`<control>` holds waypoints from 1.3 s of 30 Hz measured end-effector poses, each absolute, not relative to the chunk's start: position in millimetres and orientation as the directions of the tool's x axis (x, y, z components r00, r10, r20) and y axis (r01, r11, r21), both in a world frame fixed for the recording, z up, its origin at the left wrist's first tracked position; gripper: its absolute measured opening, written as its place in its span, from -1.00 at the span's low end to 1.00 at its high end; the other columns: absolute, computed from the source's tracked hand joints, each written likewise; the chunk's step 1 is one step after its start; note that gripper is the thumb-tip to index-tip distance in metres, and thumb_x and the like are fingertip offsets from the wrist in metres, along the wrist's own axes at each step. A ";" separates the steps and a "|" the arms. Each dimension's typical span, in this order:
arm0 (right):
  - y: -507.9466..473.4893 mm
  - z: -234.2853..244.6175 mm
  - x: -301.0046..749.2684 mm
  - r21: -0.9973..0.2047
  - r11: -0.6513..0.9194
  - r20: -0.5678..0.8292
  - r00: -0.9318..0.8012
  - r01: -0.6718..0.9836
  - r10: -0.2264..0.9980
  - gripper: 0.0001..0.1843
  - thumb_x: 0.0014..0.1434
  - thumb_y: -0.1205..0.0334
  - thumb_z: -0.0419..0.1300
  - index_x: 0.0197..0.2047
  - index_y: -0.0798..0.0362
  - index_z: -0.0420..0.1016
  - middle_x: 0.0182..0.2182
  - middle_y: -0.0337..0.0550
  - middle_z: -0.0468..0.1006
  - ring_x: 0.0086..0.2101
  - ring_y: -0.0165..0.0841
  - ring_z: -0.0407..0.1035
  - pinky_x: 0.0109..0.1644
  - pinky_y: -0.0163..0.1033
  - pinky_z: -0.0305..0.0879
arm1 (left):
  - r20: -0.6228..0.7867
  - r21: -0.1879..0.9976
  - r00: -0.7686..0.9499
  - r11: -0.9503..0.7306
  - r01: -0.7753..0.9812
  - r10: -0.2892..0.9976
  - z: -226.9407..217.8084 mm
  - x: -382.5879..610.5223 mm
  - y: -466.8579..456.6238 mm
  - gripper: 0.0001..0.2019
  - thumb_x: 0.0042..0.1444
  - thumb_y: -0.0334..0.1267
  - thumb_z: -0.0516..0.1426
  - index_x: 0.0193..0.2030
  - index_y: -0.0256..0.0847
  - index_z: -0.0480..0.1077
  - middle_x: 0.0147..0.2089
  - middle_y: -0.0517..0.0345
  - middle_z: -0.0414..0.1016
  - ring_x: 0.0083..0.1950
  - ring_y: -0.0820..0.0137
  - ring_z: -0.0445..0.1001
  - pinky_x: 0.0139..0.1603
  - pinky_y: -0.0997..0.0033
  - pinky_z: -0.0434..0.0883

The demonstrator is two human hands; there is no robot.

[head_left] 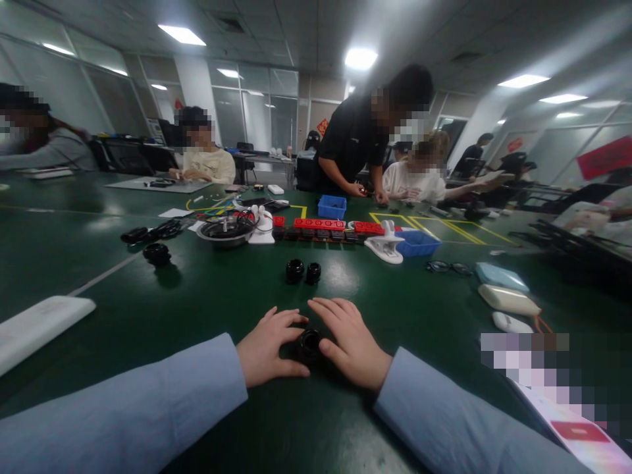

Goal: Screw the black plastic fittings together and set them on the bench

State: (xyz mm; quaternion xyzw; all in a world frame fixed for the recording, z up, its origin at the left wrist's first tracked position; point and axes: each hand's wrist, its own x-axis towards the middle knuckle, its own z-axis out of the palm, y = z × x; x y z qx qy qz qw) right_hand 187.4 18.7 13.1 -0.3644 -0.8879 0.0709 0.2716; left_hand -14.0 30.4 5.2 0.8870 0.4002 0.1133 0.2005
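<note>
Between my two hands a black, round, hollow ribbed part (310, 343) rests on the dark green table. My left hand (271, 347) curves around its left side, thumb and fingers apart. On the other side my right hand (351, 342) lies with fingers stretched forward, its thumb at the part's right edge; I cannot tell whether it touches. Just beyond the fingertips stand two similar parts, a larger black one (295, 270) and a smaller black one (313, 272). Another black round part (157, 254) sits farther left.
A metal bowl of black cables (224, 230), red and black blocks (318, 227), white clip-like stands (386, 245) and a blue bin (419, 243) line the middle. Glasses (448, 267), pouches and a phone (567, 415) lie right; a white bar (44, 326) lies left. Other people work opposite.
</note>
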 end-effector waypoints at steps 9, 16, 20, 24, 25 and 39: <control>3.3 20.0 182.3 -0.235 0.810 0.533 -0.626 0.537 0.569 -0.54 0.20 0.07 -0.03 0.10 0.14 0.22 0.00 -0.02 0.36 -0.08 -0.18 0.17 0.00 -0.04 0.08 | 0.055 0.442 0.665 -0.615 0.653 0.745 1.7 -14.2 30.2 -0.49 -0.09 0.00 0.23 0.03 -0.05 0.33 0.19 0.06 0.21 0.24 0.10 0.08 0.21 -0.18 -0.12; 1.2 21.0 177.9 -0.208 0.813 0.469 -0.674 0.543 0.570 -0.65 0.15 0.21 0.04 0.00 0.14 0.32 -0.05 -0.05 0.41 -0.16 -0.21 0.18 -0.07 -0.08 0.14 | 0.052 0.448 0.664 -0.612 0.652 0.746 1.5 -13.9 30.9 -0.50 -0.08 -0.04 0.24 0.03 -0.03 0.32 0.16 0.08 0.24 0.24 0.10 0.08 0.21 -0.19 -0.12; 1.2 22.4 177.9 -0.209 0.802 0.449 -0.674 0.559 0.586 -0.64 0.15 0.19 0.05 0.02 0.11 0.32 -0.05 -0.03 0.38 -0.14 -0.21 0.17 -0.06 -0.06 0.14 | 0.044 0.447 0.662 -0.608 0.657 0.748 2.2 -13.0 31.4 -0.51 -0.07 -0.03 0.23 0.04 -0.04 0.32 0.17 0.08 0.23 0.24 0.10 0.07 0.21 -0.17 -0.12; 0.9 23.6 178.0 -0.212 0.793 0.434 -0.671 0.572 0.601 -0.64 0.16 0.18 0.06 0.02 0.07 0.33 -0.11 -0.05 0.39 -0.17 -0.22 0.18 -0.10 -0.07 0.15 | 0.041 0.441 0.662 -0.608 0.660 0.749 2.5 -13.2 31.0 -0.51 -0.08 -0.03 0.23 0.03 -0.04 0.33 0.17 0.07 0.24 0.24 0.10 0.07 0.22 -0.17 -0.13; 0.9 23.5 177.9 -0.213 0.793 0.433 -0.673 0.570 0.600 -0.65 0.16 0.18 0.06 0.02 0.07 0.33 -0.12 -0.05 0.40 -0.18 -0.23 0.18 -0.11 -0.07 0.15 | 0.045 0.440 0.659 -0.607 0.661 0.751 2.5 -13.4 30.9 -0.51 -0.08 -0.03 0.23 0.03 -0.04 0.33 0.16 0.07 0.24 0.24 0.10 0.08 0.22 -0.17 -0.12; 1.4 24.0 177.9 -0.232 0.801 0.418 -0.687 0.552 0.595 -0.64 0.17 0.18 0.05 0.03 0.08 0.32 -0.12 -0.04 0.40 -0.20 -0.22 0.18 -0.15 -0.08 0.16 | 0.057 0.443 0.669 -0.620 0.648 0.741 1.3 -15.5 31.4 -0.51 -0.06 0.00 0.21 0.04 -0.02 0.33 0.16 0.08 0.25 0.24 0.11 0.09 0.22 -0.16 -0.11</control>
